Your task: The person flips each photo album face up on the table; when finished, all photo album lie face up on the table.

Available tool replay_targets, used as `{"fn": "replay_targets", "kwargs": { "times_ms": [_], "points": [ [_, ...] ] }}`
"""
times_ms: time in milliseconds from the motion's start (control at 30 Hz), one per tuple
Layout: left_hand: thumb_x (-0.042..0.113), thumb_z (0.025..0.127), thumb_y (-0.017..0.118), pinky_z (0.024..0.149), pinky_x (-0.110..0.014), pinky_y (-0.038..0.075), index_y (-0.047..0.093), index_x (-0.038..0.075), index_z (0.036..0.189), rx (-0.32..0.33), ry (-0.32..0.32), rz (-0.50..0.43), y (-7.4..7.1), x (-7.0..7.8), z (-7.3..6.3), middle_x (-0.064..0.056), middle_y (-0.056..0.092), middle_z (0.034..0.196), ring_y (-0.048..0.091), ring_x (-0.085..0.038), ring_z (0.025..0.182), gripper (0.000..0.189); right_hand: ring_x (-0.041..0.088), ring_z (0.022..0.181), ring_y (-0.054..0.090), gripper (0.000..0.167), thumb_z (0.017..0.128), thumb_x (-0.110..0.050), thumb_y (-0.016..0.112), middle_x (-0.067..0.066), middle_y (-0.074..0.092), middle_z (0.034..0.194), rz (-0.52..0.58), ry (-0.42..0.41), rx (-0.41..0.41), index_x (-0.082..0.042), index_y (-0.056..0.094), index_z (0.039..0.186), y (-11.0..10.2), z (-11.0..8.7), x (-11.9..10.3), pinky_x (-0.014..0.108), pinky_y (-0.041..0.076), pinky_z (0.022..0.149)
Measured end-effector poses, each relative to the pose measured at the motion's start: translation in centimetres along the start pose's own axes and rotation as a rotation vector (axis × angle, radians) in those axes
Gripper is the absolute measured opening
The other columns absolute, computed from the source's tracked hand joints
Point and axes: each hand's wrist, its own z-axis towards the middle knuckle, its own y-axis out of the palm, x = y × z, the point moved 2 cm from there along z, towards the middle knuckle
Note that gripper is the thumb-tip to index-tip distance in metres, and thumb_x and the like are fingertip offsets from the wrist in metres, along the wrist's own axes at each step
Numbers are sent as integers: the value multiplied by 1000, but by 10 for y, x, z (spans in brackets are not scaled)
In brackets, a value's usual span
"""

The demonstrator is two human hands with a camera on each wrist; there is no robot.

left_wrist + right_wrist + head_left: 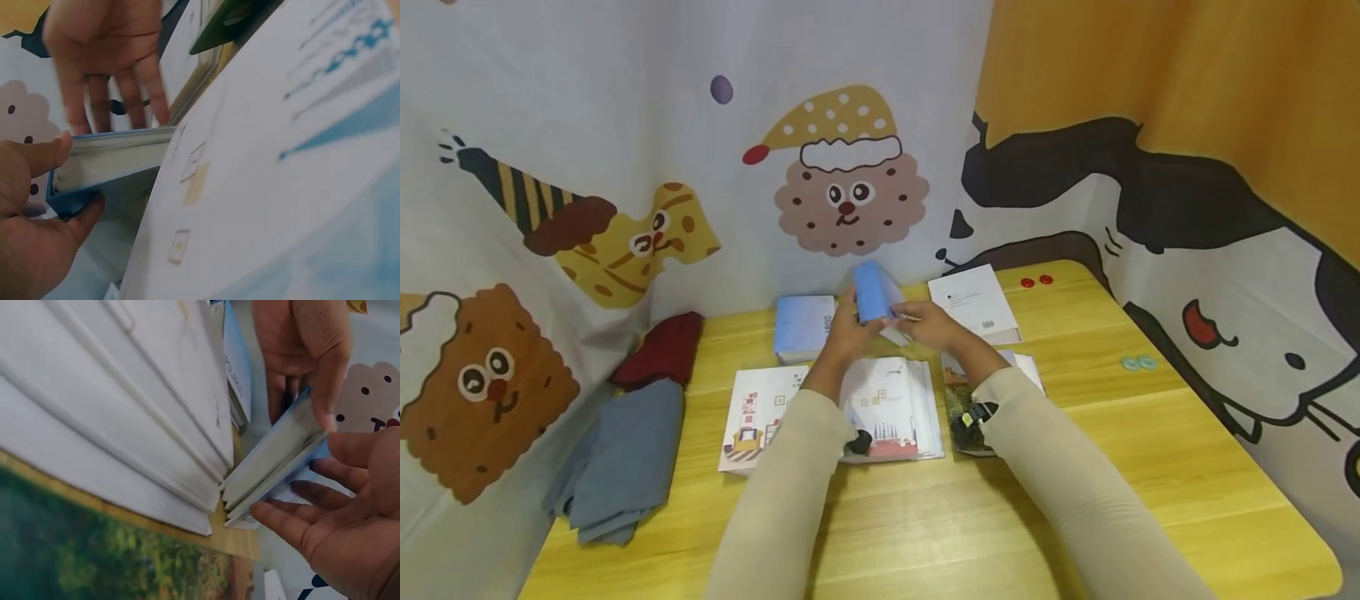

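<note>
A blue photo album stands tilted on the far side of the table, its spine facing me. My left hand grips it by the spine, thumb on one cover and fingers on the other in the left wrist view. My right hand is at the album's right side; in the right wrist view its fingers lie fairly straight along a cover, the thumb near the spine. Left of the held album lies another blue album with dark lettering. A white book lies at the right.
Nearer me are illustrated white books and a book with a dark picture cover, partly under my right forearm. Grey cloth and dark red cloth lie left. Red discs and pale green discs sit right. A patterned curtain hangs behind.
</note>
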Motion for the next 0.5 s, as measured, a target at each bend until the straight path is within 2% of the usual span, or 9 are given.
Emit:
{"fn": "replay_targets", "kwargs": {
  "times_ms": [133, 233, 333, 500],
  "points": [
    [23, 102, 78, 136, -56, 28, 31, 6, 172, 39, -6, 125, -7, -1, -1, -22, 28, 179, 31, -45, 165, 86, 42, 164, 37, 58, 113, -35, 59, 16, 41, 175, -61, 53, -74, -14, 49, 166, 2, 3, 11, 60, 32, 134],
    [24, 105, 75, 139, -56, 21, 36, 6, 170, 46, -7, 192, -9, -6, 0, -27, 25, 179, 25, -47, 167, 78, 43, 163, 38, 56, 113, -38, 59, 16, 42, 175, -125, 101, -97, -18, 51, 165, 3, 4, 17, 62, 31, 133],
    [23, 106, 72, 139, -56, 21, 39, 8, 170, 42, -13, 224, -11, -11, 0, -29, 25, 178, 24, -48, 167, 73, 43, 163, 38, 55, 113, -39, 57, 16, 44, 174, -185, 117, -117, -19, 52, 164, 3, 5, 22, 62, 32, 133],
    [21, 107, 71, 139, -54, 22, 41, 9, 169, 34, -31, 250, -12, -12, -2, -30, 29, 176, 27, -49, 165, 69, 44, 163, 37, 53, 114, -36, 56, 18, 45, 173, -210, 77, -157, -15, 53, 163, 3, 2, 19, 62, 31, 133]
  ]
}}
